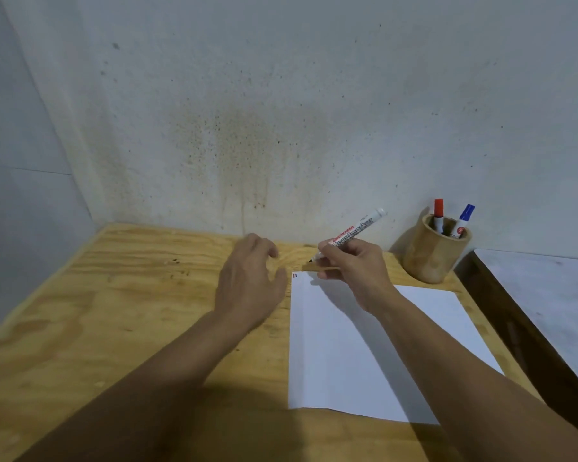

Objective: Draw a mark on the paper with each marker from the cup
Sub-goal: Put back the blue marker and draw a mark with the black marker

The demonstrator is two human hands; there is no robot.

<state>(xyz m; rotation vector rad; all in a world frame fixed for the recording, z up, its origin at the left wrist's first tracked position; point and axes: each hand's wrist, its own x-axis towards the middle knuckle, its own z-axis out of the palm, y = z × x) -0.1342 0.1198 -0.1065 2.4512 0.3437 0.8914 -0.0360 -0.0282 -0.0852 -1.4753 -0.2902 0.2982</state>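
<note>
A white sheet of paper (354,355) lies on the plywood table (114,311), with small red and dark marks (294,276) at its far left corner. My right hand (354,265) grips an uncapped white board marker (357,230), its dark tip just beyond the paper's far edge, above the wood. My left hand (247,278) hovers left of the paper, fingers curled; whether it holds a cap is hidden. A round wooden cup (431,255) at the back right holds a red-capped marker (438,211) and a blue-capped marker (464,218).
A stained grey wall (281,111) closes off the back of the table and another wall the left side. A dark-edged white surface (548,295) adjoins the table on the right, close to the cup.
</note>
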